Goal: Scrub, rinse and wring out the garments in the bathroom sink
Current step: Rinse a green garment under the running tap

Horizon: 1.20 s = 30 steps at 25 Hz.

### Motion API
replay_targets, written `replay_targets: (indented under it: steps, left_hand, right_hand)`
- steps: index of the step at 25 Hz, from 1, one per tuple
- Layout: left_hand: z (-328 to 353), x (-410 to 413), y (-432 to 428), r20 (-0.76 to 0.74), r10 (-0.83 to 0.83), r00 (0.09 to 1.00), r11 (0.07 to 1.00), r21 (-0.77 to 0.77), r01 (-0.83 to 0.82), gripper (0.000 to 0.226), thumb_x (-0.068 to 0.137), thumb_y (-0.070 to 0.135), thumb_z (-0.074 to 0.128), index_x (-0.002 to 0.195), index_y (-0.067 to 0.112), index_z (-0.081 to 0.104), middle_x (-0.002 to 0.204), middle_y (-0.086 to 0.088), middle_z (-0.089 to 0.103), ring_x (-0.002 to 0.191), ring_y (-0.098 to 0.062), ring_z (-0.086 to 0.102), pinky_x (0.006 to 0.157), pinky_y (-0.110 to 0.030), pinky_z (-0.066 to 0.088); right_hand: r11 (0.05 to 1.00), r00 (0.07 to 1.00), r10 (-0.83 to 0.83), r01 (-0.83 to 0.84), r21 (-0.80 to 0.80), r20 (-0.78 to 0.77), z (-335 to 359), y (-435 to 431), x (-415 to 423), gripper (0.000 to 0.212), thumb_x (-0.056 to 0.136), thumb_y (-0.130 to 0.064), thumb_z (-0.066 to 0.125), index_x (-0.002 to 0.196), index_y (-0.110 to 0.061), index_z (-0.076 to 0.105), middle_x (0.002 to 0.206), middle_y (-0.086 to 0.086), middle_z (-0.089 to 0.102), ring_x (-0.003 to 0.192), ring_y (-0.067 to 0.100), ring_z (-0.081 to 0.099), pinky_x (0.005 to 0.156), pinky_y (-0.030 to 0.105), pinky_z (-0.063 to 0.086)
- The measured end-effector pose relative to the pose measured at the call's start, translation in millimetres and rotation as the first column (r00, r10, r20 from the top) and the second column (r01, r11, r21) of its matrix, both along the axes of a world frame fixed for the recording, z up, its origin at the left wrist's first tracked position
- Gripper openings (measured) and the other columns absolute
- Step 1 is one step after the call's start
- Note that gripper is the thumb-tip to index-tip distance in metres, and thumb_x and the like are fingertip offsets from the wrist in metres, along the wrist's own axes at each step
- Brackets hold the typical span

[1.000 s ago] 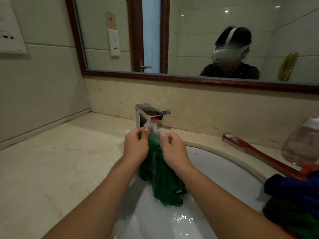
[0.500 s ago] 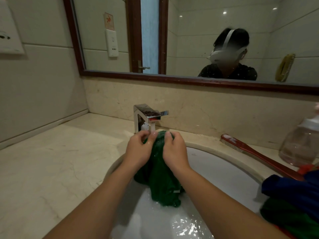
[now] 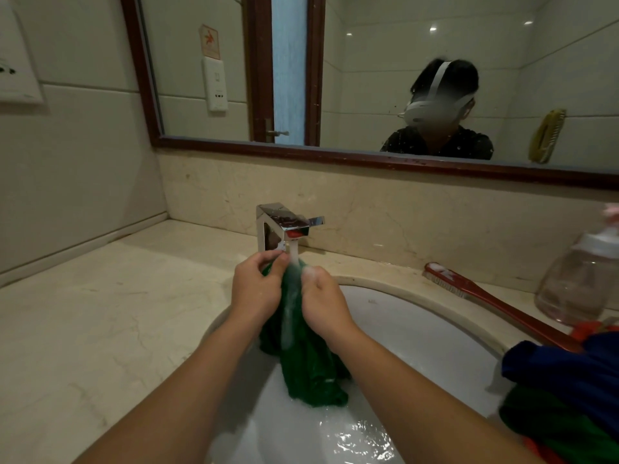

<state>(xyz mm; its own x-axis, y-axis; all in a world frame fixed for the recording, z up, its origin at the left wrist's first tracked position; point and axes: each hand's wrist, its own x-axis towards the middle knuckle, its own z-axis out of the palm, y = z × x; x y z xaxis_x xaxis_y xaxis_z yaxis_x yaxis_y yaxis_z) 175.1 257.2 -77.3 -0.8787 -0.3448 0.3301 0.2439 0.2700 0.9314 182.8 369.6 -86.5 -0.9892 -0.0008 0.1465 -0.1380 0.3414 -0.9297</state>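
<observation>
A wet green garment (image 3: 308, 366) hangs over the white sink (image 3: 418, 333), its top held right under the chrome faucet (image 3: 281, 229). Water runs from the spout down the cloth between my hands. My left hand (image 3: 256, 289) grips the garment's top on the left, fingers curled round the fabric. My right hand (image 3: 321, 306) grips it on the right, with foam on the knuckles. The lower end of the garment dips into water pooled in the basin.
A red scrubbing brush (image 3: 489, 303) lies on the sink's far right rim. A clear soap dispenser (image 3: 582, 279) stands at the right. A heap of blue, green and red garments (image 3: 566, 390) sits on the counter at the right edge. The marble counter (image 3: 100, 313) spreads left.
My hands pressed together on the garment's top half a second ago; now they are slightly apart again and water runs down the cloth between them.
</observation>
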Motion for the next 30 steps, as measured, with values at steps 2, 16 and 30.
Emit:
replay_targets:
  steps: [2,16,30]
  left_hand:
    - [0.6,0.3,0.6,-0.026,0.034,0.999,0.999,0.006,-0.034,0.013,0.098,0.026,0.064,0.109,0.024,0.072,0.101,0.012,0.069,0.097,-0.002,0.064,0.078,-0.018,0.05]
    - [-0.9,0.8,3.3,0.037,0.001,0.999,0.999,-0.038,0.001,0.006,0.1,0.029,0.062,0.099,0.031,0.068,0.096,0.013,0.068,0.09,-0.002,0.064,0.071,-0.02,0.05]
    - [0.7,1.2,3.2,0.035,0.02,0.999,0.998,-0.061,-0.018,0.006,0.1,0.031,0.061,0.097,0.029,0.066,0.094,0.011,0.068,0.09,-0.006,0.064,0.075,-0.025,0.052]
  right_hand:
    - [1.0,1.0,-0.003,0.003,0.002,-0.012,0.9,-0.5,1.0,0.034,0.109,-0.044,0.031,0.103,-0.023,0.057,0.094,0.004,0.064,0.088,0.02,0.062,0.083,0.046,0.055]
    - [0.997,0.999,-0.047,0.047,-0.058,0.004,0.6,4.7,1.4,0.031,0.11,-0.036,0.034,0.099,-0.017,0.057,0.088,0.002,0.06,0.078,0.015,0.057,0.066,0.033,0.043]
    - [0.998,0.998,-0.051,0.05,-0.028,-0.037,2.9,3.4,5.1,0.029,0.11,-0.034,0.033,0.095,-0.023,0.055,0.086,-0.002,0.056,0.077,0.011,0.054,0.064,0.029,0.039]
